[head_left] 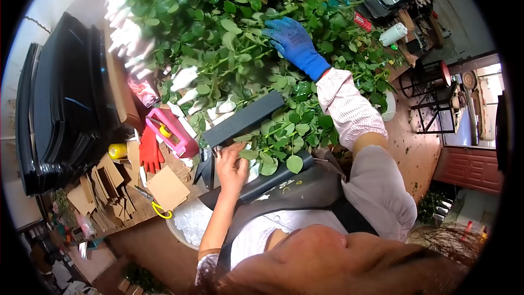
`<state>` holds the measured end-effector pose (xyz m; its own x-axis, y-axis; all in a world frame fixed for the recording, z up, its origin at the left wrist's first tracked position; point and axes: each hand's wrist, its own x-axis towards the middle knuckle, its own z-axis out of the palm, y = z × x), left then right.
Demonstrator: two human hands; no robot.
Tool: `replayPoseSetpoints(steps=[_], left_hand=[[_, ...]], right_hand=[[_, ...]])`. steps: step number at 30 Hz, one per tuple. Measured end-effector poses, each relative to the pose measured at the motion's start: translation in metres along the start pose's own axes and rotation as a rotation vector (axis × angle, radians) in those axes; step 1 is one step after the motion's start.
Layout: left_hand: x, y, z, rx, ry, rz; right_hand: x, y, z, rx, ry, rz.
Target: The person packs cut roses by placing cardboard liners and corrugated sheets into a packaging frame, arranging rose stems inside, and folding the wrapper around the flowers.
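A large heap of leafy green stems covers the table in front of me. My right hand, in a blue glove, reaches over the heap with its fingers stretched out among the leaves. My left hand is bare, its fingers curled at the lower end of a dark grey ribbed strip. Whatever lies inside those fingers is hidden. Leaves of a nearer stem hang beside the left hand, over a black roll-like edge at my apron.
At left are a pink holder, a red glove, yellow-handled scissors and cardboard pieces. Tall stacks of black sheets stand beyond. White-wrapped ends border the heap. A white bin sits below the table edge.
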<state>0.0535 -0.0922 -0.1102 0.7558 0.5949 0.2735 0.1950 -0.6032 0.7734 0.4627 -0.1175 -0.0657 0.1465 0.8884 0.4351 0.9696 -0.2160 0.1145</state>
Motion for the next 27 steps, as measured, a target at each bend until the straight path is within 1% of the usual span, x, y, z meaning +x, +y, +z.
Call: replayPoseSetpoints(steps=[2,5,6,7,8,9,11,12,13,15,17,18,19,20,21,23,25,26,27], left_hand=[[-0.001,0.001,-0.002,-0.005,-0.015,-0.023],[0.003,-0.002,-0.003,-0.031,-0.061,-0.072],[0.004,-0.003,-0.003,-0.052,-0.066,-0.087],[0.001,-0.002,-0.002,-0.069,-0.07,-0.114],[-0.001,-0.001,-0.001,-0.086,-0.064,-0.158],[0.0,-0.001,-0.003,-0.083,-0.081,-0.129],[-0.001,-0.004,-0.002,-0.149,-0.086,-0.185],[-0.003,-0.009,0.0,-0.154,-0.082,-0.2],[-0.007,-0.014,0.005,-0.276,-0.056,-0.278],[-0.008,-0.01,0.007,-0.493,-0.025,-0.445],[-0.018,-0.027,0.016,-0.559,0.028,-0.31],[-0.014,-0.033,0.015,-0.258,0.046,-0.066],[-0.009,-0.021,0.005,-0.411,-0.025,-0.241],[-0.01,-0.025,0.008,-0.414,-0.034,-0.248],[-0.013,-0.029,0.01,-0.414,-0.045,-0.255],[-0.01,-0.021,0.004,-0.399,-0.061,-0.264],[-0.007,-0.012,-0.002,-0.304,-0.066,-0.251],[-0.01,-0.012,0.004,-0.367,0.012,-0.269],[-0.014,-0.015,0.009,-0.429,0.091,-0.288]], right_hand=[[-0.006,0.009,-0.01,0.084,-0.136,0.005],[-0.006,0.024,-0.039,0.094,0.101,0.036],[0.002,0.017,-0.063,-0.017,0.217,0.059],[0.005,0.011,-0.078,-0.082,0.246,0.049],[0.003,0.023,-0.06,0.005,0.112,0.031],[0.002,0.024,-0.057,0.092,-0.021,0.029],[-0.013,0.022,-0.061,0.124,0.083,0.036],[-0.013,0.018,-0.077,0.132,0.13,0.017],[-0.019,0.008,-0.098,0.108,0.198,-0.048],[-0.045,-0.003,-0.134,0.287,-0.001,-0.062],[-0.081,-0.011,-0.141,0.397,-0.242,-0.101],[-0.102,-0.015,-0.136,0.413,-0.24,-0.136],[-0.121,-0.023,-0.124,0.345,-0.342,-0.066],[-0.14,-0.029,-0.106,0.121,-0.4,-0.051],[-0.156,-0.041,-0.085,-0.024,-0.596,0.025],[-0.167,-0.06,-0.06,-0.05,-0.781,0.101],[-0.185,-0.046,-0.054,0.139,-0.59,0.111],[-0.192,-0.038,-0.051,0.232,-0.488,0.11],[-0.184,-0.038,-0.061,0.169,-0.53,0.145]])
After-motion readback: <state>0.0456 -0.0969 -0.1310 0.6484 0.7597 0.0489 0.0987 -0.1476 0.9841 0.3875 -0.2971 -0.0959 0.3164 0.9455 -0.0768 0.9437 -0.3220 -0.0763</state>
